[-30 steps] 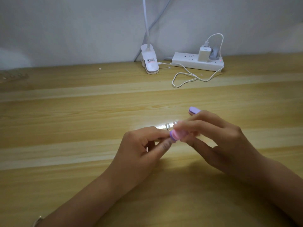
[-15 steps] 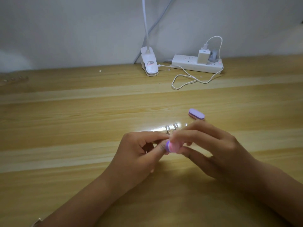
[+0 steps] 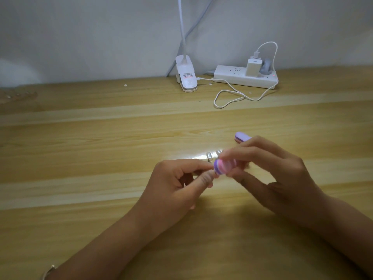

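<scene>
My right hand (image 3: 278,174) pinches a small pink and purple buffer block (image 3: 224,166) between thumb and fingers, just above the wooden table (image 3: 101,158). My left hand (image 3: 173,184) has its fingers curled, and thumb and forefinger pinch a small clear nail tip (image 3: 214,172) against the block's purple end. The fingers hide most of that tip. A second purple and pink block (image 3: 241,136) lies on the table just behind my right hand. Two clear nail tips (image 3: 209,155) lie behind the held block.
At the back by the wall stands a white clip lamp base (image 3: 186,77). Right of it lies a white power strip (image 3: 232,77) with a charger (image 3: 253,67) plugged in. A looped white cable (image 3: 228,98) trails forward from them.
My right hand moved the block toward me and left against my left fingertips, then back up and right. My left hand kept its pinch and barely moved.
</scene>
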{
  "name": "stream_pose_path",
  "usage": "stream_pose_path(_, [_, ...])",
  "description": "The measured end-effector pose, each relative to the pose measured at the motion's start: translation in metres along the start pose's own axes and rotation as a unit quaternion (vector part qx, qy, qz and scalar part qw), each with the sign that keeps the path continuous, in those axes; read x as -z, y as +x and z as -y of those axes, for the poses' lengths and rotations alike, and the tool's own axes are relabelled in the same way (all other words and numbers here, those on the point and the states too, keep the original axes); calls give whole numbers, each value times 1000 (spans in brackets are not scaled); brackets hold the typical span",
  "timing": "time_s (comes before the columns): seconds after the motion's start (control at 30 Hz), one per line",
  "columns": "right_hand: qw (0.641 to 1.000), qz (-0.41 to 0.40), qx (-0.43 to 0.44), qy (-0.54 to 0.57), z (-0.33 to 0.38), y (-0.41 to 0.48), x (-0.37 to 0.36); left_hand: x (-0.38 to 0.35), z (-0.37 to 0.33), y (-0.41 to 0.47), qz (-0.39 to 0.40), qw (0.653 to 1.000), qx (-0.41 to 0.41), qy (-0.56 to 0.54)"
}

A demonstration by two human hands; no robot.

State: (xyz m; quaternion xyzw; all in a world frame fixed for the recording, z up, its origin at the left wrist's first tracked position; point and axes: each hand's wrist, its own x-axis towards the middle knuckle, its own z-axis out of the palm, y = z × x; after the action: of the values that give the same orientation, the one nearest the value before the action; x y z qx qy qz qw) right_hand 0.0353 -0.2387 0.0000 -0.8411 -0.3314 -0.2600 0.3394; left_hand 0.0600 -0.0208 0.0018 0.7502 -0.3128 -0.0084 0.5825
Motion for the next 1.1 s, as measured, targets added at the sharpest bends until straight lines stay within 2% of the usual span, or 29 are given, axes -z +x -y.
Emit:
stream_pose_path(0.1, [999,16,28,-19,-1,0,-3,-2,-1,1,-11,999,-24,43])
stream_pose_path(0.23, [999,-31,-6,-42,-6,3,1,-2,0,1,-30,998,-10,62])
stream_pose_path(0.37, [998,-7,54,-38,4,0,-7,-2,-2,0,-7,999,-15,28])
stream_pose_path(0.5, [998,-35,-1,-46,-7,4,1,-1,1,0,-22,999,30,-32])
stream_pose_path(0.67, [998,-23,56,-30,5,0,-8,0,-2,0,9,998,28,-50])
stream_pose_path(0.8, [998,-41,17,-50,-3,4,0,1,-1,0,2,995,60,-84])
stream_pose_path(0.97, [996,-28,63,-49,6,0,-8,0,-4,0,21,995,50,-89])
stream_pose_path(1.1, [998,-39,22,-52,-1,4,0,1,-2,0,5,994,77,-78])
